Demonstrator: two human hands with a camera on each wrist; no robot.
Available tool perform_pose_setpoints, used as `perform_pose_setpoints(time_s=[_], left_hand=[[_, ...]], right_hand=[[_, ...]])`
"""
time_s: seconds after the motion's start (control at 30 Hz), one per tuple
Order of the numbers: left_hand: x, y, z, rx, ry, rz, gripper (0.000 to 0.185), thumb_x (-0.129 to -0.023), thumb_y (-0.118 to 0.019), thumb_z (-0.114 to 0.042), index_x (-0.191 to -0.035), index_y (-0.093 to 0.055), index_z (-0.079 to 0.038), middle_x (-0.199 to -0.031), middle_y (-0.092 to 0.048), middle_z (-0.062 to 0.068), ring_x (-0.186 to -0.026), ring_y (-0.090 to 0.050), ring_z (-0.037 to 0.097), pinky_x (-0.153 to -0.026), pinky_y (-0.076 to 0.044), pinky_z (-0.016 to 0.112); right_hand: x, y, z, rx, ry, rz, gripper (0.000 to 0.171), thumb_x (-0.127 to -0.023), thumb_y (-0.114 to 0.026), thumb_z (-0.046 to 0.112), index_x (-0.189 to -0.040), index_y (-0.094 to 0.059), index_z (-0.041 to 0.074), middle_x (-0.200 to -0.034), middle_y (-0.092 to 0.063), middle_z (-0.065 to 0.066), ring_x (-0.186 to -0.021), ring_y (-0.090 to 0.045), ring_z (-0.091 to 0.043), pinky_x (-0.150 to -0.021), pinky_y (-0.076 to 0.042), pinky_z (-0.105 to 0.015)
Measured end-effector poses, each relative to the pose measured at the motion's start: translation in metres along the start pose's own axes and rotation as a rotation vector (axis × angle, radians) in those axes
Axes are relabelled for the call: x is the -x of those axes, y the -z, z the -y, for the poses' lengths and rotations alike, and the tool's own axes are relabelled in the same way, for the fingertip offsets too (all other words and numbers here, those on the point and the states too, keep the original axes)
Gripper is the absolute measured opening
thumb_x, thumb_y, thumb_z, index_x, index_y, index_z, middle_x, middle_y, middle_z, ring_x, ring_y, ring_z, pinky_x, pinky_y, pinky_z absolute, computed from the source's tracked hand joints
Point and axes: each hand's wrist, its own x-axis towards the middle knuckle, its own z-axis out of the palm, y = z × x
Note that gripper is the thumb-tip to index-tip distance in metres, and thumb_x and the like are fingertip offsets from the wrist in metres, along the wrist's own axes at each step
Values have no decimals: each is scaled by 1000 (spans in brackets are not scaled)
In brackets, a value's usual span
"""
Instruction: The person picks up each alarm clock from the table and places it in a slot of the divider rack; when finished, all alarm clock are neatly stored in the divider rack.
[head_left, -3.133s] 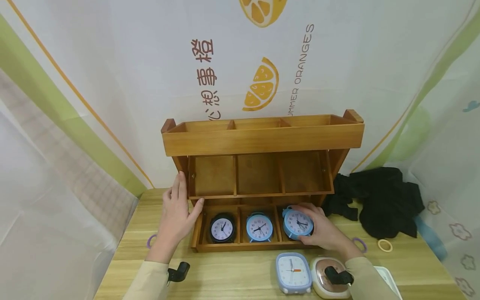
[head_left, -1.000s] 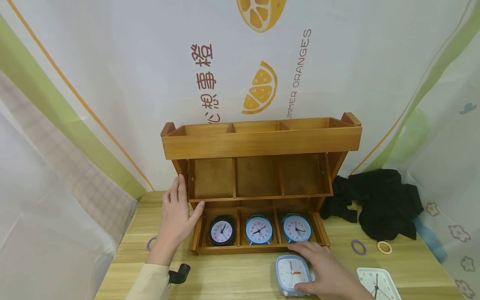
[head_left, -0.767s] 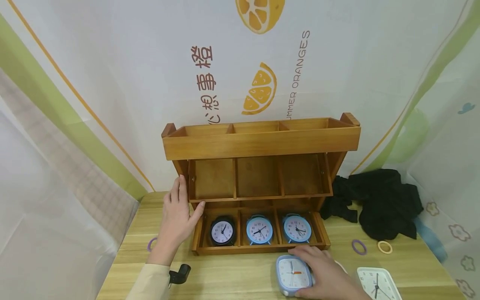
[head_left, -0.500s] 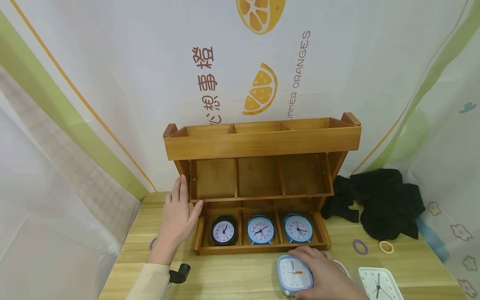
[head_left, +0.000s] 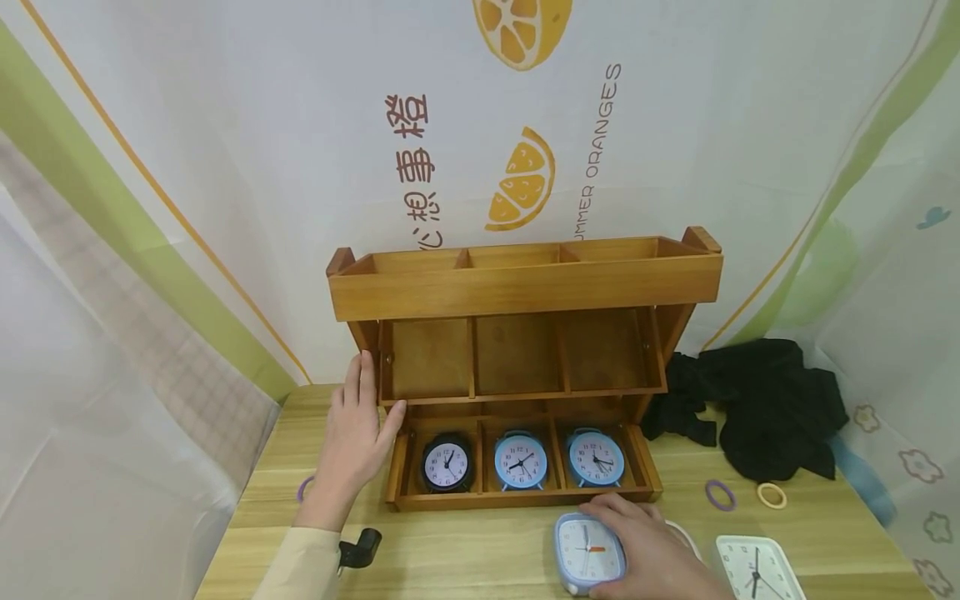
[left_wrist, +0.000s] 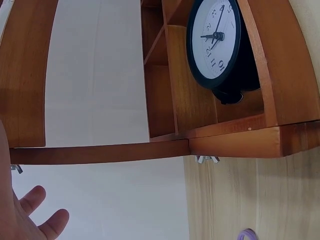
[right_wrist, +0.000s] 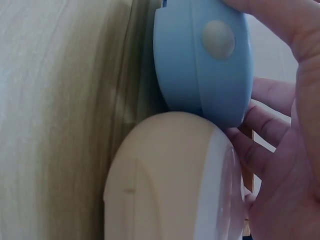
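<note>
Right wrist view, close: right hand (right_wrist: 285,150) grips blue clock (right_wrist: 200,60), thumb over top edge, fingers (right_wrist: 260,125) curled under lower edge. Grey round button (right_wrist: 218,39) on blue casing. Cream clock (right_wrist: 165,180) touches blue clock from below. Both lie on light wooden table (right_wrist: 55,115).

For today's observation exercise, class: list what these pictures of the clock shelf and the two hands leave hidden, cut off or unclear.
- Cream clock: in the head view the right hand covers nearly all of it; the right wrist view shows only its side, no dial.
- White square clock: cut off by the head view's bottom edge.
- Blue square clock: its right side is hidden under the fingers.
- Left hand: only fingertips show in the left wrist view.
</note>
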Motion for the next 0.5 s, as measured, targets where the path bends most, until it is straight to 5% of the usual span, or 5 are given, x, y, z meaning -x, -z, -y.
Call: perform_pose_setpoints(time_s=[0.23,0.5], left_hand=[[1,0,0,-12,5,7,90,-108,-50,-44,-168,10,-13,-171,-11,25,-130,-39,54,-103,-40,66],[-1,-1,0,1,3,1,91,-107,-51,-44,-168,11,-15,-171,-11,24,-128,-39,54,-102,-40,66]], right_hand=[[-1,-1,3,-12,7,8,99,-61,-84,79,-141,-62,25,-139,-55,8,-120,-54,-33,-80,-49,-57],[-2,14,21,-71,25,-80,94,-60,-89,72,-142,-58,38,-139,-52,12,-121,-52,-26,-78,-51,-56]])
